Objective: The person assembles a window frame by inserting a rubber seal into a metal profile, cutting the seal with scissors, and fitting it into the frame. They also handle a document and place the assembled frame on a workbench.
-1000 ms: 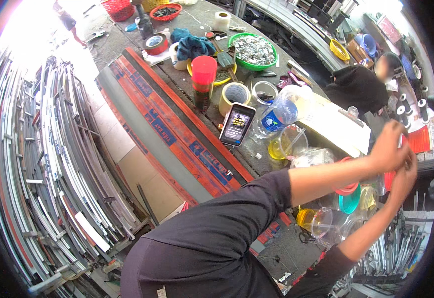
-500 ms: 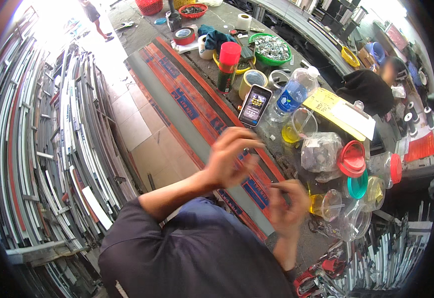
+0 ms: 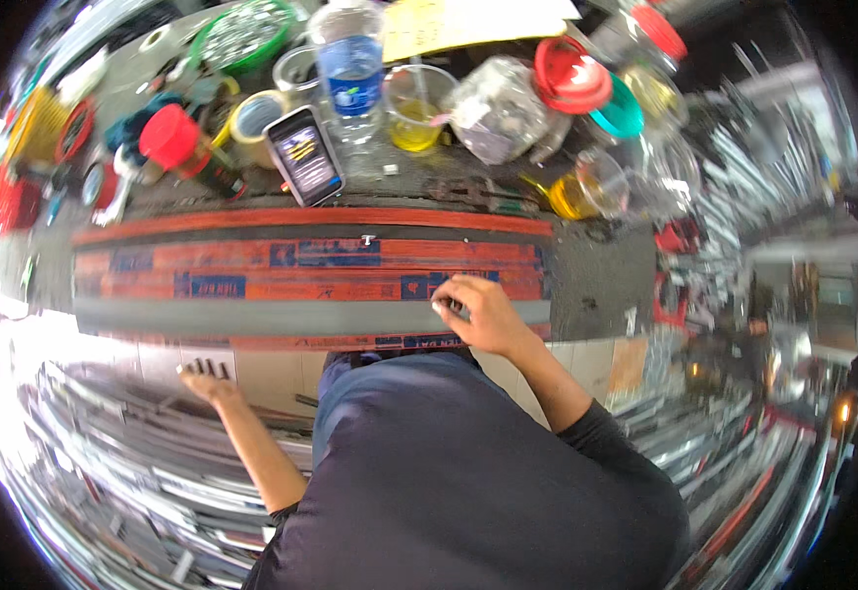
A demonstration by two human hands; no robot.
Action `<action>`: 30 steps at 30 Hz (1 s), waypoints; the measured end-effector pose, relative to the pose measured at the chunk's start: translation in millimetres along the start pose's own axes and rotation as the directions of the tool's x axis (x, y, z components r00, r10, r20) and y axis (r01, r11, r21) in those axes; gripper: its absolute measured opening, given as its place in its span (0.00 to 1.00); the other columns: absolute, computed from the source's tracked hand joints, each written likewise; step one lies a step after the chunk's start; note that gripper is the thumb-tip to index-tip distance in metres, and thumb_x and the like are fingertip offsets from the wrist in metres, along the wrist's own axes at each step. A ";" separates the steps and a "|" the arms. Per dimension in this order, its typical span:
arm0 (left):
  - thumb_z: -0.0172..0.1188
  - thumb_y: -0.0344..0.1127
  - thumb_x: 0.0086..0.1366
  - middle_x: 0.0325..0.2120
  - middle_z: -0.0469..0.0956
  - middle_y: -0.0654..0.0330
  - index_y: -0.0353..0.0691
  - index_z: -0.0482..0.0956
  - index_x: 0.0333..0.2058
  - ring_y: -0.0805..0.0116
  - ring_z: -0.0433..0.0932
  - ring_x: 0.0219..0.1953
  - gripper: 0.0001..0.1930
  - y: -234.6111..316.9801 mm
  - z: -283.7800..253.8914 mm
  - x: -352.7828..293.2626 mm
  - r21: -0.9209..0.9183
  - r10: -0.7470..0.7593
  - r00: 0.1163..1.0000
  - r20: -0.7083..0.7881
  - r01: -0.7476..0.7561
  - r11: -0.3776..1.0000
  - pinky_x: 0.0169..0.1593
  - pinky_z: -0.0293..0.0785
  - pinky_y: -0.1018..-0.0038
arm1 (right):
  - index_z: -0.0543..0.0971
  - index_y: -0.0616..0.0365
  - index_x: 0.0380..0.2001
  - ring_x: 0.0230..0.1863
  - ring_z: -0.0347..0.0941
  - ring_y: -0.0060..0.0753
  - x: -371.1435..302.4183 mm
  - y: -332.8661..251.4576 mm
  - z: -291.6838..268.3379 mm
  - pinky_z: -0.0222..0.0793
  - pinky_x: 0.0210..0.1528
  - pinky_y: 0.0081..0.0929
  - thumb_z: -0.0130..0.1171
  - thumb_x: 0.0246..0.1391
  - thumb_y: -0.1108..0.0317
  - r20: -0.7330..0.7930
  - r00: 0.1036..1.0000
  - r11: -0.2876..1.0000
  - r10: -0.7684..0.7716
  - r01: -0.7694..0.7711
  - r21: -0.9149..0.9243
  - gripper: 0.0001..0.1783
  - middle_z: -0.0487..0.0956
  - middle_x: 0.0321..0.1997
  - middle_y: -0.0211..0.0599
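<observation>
Long metal profiles (image 3: pixel 252 317), with a grey face and orange-and-blue protective film, lie side by side along the near edge of the workbench. Over their right part is my right hand (image 3: pixel 483 317), its fingers curled together; whatever they hold, if anything, is hidden. My left hand (image 3: pixel 208 382) is stretched out to the left, beyond the bench edge and above the floor, fingers apart and nothing visible in it. A small pale piece, perhaps a screw (image 3: pixel 368 240), rests on the filmed profiles. Behind them, a phone (image 3: pixel 305 157) with a lit screen leans tilted.
Across the back stand a red-capped spray can (image 3: pixel 178 143), a tape roll (image 3: pixel 260 116), a water bottle (image 3: pixel 352 79), cups with yellow liquid (image 3: pixel 415 113) and a crumpled clear bag (image 3: pixel 498 110). A green basket (image 3: pixel 282 39) holds metal bits. Racked profiles (image 3: pixel 144 442) fill the lower left.
My view has swung round, so the profiles now run across it. My hands have parted: the left has moved far out to the left, the right stays by the profiles.
</observation>
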State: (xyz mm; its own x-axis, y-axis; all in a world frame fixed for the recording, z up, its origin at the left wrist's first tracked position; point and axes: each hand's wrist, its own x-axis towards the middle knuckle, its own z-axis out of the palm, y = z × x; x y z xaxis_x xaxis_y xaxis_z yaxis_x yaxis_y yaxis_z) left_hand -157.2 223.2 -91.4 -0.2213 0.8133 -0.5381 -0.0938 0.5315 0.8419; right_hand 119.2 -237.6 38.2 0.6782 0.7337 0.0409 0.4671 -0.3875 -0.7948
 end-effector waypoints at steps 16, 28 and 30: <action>0.40 0.72 0.88 0.89 0.49 0.36 0.26 0.50 0.87 0.41 0.52 0.90 0.53 39.9 39.2 54.0 0.370 0.292 0.846 0.446 -0.471 0.801 0.91 0.46 0.46 | 0.81 0.57 0.72 0.66 0.84 0.70 97.3 89.9 -74.3 0.81 0.67 0.61 0.79 0.65 0.57 -0.277 0.849 0.577 0.449 -0.513 -0.636 0.35 0.86 0.65 0.61; 0.52 0.57 0.91 0.72 0.75 0.39 0.34 0.71 0.76 0.41 0.72 0.77 0.33 25.7 74.9 -90.6 -0.067 0.833 0.028 0.553 -0.995 0.078 0.78 0.72 0.42 | 0.86 0.48 0.59 0.63 0.85 0.56 111.3 101.5 -75.3 0.79 0.64 0.64 0.83 0.56 0.54 -0.240 0.952 0.627 0.189 -0.306 -0.717 0.29 0.88 0.54 0.43; 0.54 0.55 0.91 0.70 0.76 0.42 0.34 0.73 0.75 0.43 0.75 0.75 0.31 6.0 85.8 -131.4 -0.160 0.786 0.006 0.618 -0.978 0.133 0.75 0.76 0.45 | 0.85 0.45 0.55 0.56 0.86 0.47 97.2 89.0 -77.4 0.75 0.57 0.55 0.79 0.56 0.59 -0.296 0.955 0.636 0.033 -0.248 -0.730 0.23 0.88 0.45 0.34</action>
State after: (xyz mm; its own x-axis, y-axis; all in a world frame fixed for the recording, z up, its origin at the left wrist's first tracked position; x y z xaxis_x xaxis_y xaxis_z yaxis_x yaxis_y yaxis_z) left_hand -45.4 139.9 -19.2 0.5246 0.5692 0.6331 0.0484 -0.7624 0.6453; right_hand 270.6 -243.9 18.2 0.8308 0.5223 0.1924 0.5430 -0.8365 -0.0737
